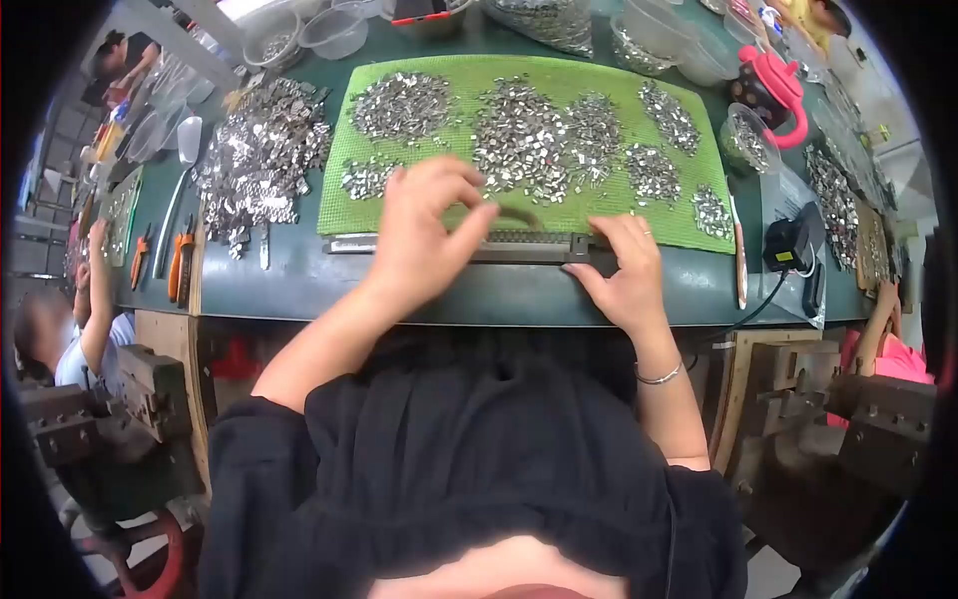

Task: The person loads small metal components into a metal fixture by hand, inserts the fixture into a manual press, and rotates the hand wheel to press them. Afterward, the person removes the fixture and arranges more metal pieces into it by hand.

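My left hand is over the front edge of the green mat, fingers curled and thumb out to the right; whether a small part is between its fingers cannot be made out. Beneath and beside it lies a long dark metal bar with a toothed or slotted top. My right hand holds the bar's right end between thumb and fingers. Piles of small shiny metal pieces are spread in several groups on the mat.
Left of the mat lie a large heap of metal pieces, orange-handled pliers and a smaller orange-handled tool. To the right are a black adapter with a cable and a pink pot. Clear tubs line the back. Co-workers sit at both sides.
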### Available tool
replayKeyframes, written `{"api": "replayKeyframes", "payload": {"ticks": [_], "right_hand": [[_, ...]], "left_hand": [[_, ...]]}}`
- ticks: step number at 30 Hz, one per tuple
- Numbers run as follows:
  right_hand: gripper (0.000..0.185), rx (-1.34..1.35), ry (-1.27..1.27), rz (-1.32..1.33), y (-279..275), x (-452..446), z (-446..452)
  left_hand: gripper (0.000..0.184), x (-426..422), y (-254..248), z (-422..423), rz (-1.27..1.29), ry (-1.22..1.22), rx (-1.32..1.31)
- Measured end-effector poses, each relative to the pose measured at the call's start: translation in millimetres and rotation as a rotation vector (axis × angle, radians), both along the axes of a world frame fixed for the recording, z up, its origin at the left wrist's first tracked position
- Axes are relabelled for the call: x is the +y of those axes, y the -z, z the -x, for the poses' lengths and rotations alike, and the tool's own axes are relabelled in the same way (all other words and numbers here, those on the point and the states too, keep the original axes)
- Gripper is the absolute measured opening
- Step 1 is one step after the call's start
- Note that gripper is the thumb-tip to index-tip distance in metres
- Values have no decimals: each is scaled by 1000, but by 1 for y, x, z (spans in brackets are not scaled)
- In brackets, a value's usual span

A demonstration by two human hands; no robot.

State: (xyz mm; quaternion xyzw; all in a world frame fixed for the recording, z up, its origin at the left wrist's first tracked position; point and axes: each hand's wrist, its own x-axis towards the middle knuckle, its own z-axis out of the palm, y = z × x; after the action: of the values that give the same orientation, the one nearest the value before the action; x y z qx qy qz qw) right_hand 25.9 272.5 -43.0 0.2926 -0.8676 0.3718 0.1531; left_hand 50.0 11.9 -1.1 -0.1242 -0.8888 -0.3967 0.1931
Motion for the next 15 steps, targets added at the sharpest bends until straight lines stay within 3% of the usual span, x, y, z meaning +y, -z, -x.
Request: {"api": "replayKeyframes", "payload": {"ticks": [7,11,15], "right_hand": [[50,-11,8,2,1,-1,2],[50,-18,7,-58,8,4,6],[46,-13,-30,-81,16,11,13]], "left_hand": [[14,-87,-11,-6,-37,-291,219],[25,-127,-5,-24,107,-406,124],[26,-150,-21,-33,-162,-492,-29]]}}
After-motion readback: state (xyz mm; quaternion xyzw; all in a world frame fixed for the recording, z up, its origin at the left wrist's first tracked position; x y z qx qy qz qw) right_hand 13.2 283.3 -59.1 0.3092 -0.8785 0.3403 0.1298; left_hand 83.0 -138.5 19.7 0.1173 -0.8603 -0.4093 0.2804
